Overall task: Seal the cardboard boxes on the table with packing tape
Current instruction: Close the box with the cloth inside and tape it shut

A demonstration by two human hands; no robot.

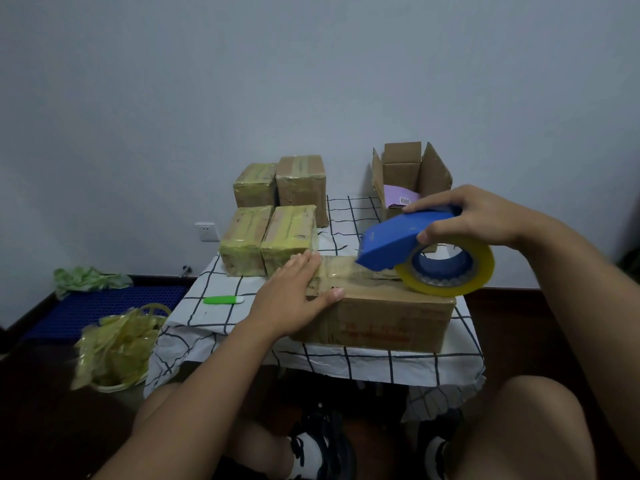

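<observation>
Blue plastic dispenser [398, 242] in the right hand [467, 216], a seated person lays clear packing tape [341, 270] along the top of a cardboard box [381, 320] at the near edge of a checked tablecloth [353, 216]. The right hand's fingers curl over the dispenser's back, its yellow roll [450, 271] resting on the box top toward 3 o'clock. The left hand [294, 299] lies flat with straight fingers at the 9 o'clock end, pressing down the tape's start. The laid strip runs left to right along the box's long axis, so the remaining pull looks to lie toward 3 o'clock, away from the anchoring hand, with the right hand the nearer to the untaped end. Four taped boxes [273, 216] stand at 11 o'clock; an open box [412, 178] waits at 1 o'clock. A green cutter [223, 300] lies at 9 o'clock.
</observation>
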